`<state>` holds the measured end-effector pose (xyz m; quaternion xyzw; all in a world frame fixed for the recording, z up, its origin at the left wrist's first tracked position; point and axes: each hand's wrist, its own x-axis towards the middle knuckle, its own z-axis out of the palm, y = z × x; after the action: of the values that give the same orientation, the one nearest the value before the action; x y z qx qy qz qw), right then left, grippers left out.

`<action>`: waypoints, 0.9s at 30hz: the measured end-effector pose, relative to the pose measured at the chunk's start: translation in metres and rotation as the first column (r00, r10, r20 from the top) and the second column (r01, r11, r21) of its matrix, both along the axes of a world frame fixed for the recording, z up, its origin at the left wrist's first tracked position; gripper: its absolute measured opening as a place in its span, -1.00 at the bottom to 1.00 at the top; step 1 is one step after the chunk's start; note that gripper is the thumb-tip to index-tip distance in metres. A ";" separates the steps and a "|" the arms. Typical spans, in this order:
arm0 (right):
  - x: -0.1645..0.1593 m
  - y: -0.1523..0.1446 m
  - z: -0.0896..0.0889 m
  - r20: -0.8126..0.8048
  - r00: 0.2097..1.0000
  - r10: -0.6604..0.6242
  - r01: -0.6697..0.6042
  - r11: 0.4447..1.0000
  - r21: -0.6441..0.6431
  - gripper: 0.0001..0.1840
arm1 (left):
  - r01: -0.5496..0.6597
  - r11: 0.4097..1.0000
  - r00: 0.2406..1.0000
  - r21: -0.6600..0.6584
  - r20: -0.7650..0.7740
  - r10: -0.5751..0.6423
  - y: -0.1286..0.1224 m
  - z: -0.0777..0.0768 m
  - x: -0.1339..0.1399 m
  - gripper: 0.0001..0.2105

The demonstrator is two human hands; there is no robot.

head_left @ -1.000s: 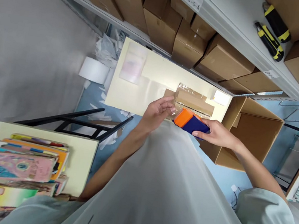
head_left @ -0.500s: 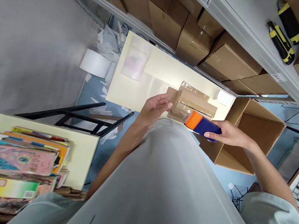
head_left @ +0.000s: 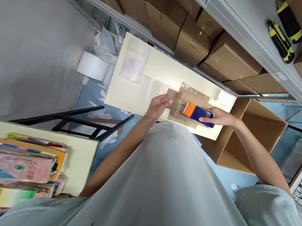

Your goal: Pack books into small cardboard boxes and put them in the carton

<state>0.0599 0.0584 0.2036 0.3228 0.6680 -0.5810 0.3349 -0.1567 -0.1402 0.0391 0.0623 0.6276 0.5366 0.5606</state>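
A small cardboard box (head_left: 195, 98) lies on the cream table (head_left: 154, 69), with shiny clear tape along its far edge and end flaps spread out. My right hand (head_left: 218, 117) is wrapped round a tape dispenser (head_left: 200, 115) with a dark blue body and an orange head, held over the top of the box. A clear strip appears to run from the orange head towards the box's left end. There my left hand (head_left: 159, 106) is closed, its thumb and fingers pinching at the left flap. The fingertips partly hide what they grip.
A large open carton (head_left: 259, 136) stands to the right of the table. Shelves of cardboard boxes (head_left: 233, 57) line the far side, with box cutters (head_left: 279, 41) on an upper shelf. Books (head_left: 20, 167) are stacked lower left. A white roll (head_left: 93, 66) stands beyond the table's left end.
My right hand has moved the tape dispenser up and left, from the near side of the box onto its top. My left hand stays by the left flap.
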 end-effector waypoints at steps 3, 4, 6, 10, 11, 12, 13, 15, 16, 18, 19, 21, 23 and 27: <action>-0.002 0.001 -0.008 0.002 1.000 -0.007 0.007 1.000 0.016 -0.28 | -0.010 1.000 1.000 -0.022 0.009 0.010 0.007 -0.011 0.003 -0.39; -0.004 0.002 -0.010 0.008 1.000 -0.011 0.010 1.000 0.022 -0.28 | -0.016 0.999 1.000 -0.029 0.010 0.016 0.010 -0.014 0.004 -0.40; -0.005 0.002 -0.013 0.019 1.000 -0.014 0.013 1.000 0.023 -0.27 | -0.024 0.999 1.000 -0.041 0.004 0.024 0.014 -0.019 0.005 -0.41; -0.006 0.001 -0.018 0.021 1.000 -0.014 0.013 0.999 0.042 -0.26 | -0.019 0.997 1.000 -0.081 0.012 0.020 0.020 -0.028 0.007 -0.43; -0.005 0.001 -0.019 0.026 1.000 -0.014 0.013 0.999 0.052 -0.26 | -0.014 0.996 1.000 -0.093 0.023 0.017 0.021 -0.031 0.008 -0.44; -0.005 0.001 -0.021 0.033 0.999 -0.016 0.013 0.998 0.061 -0.25 | -0.009 0.995 0.999 -0.103 0.034 0.013 0.021 -0.032 0.009 -0.45; -0.004 0.001 -0.023 0.041 0.999 -0.017 0.014 0.998 0.066 -0.25 | -0.003 0.994 0.999 -0.110 0.044 0.008 0.022 -0.034 0.009 -0.45; -0.003 0.001 -0.027 0.053 0.998 -0.024 0.021 0.997 0.068 -0.24 | 0.011 0.993 0.998 -0.116 0.058 -0.004 0.023 -0.037 0.011 -0.43; -0.002 0.001 -0.029 0.057 0.998 -0.028 0.024 0.998 0.065 -0.24 | 0.021 0.993 0.998 -0.120 0.064 -0.013 0.024 -0.038 0.012 -0.41; -0.002 0.001 -0.032 0.061 0.998 -0.035 0.031 0.998 0.058 -0.24 | 0.054 0.990 0.997 -0.132 0.069 -0.045 0.027 -0.040 0.014 -0.36; -0.002 0.000 -0.033 0.061 0.997 -0.038 0.035 0.998 0.056 -0.25 | 0.080 0.987 0.996 -0.139 0.059 -0.072 0.028 -0.040 0.015 -0.35; -0.003 0.000 -0.034 0.061 0.997 -0.042 0.038 0.998 0.058 -0.26 | 0.137 0.979 0.990 -0.152 -0.025 -0.142 0.030 -0.040 0.015 -0.36; -0.003 -0.001 -0.034 0.062 0.997 -0.043 0.038 0.997 0.067 -0.26 | 0.172 0.968 0.959 -0.184 -0.193 -0.207 0.029 -0.038 0.015 -0.39; -0.001 -0.003 -0.035 0.064 0.997 -0.040 0.034 0.995 0.088 -0.29 | 0.196 0.969 0.871 -0.154 -0.427 -0.244 0.017 -0.023 0.015 -0.63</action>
<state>0.0585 0.0554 0.1684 0.3683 0.6752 -0.5465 0.3312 -0.1421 -0.1229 0.0159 0.2241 0.7547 0.4071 0.4630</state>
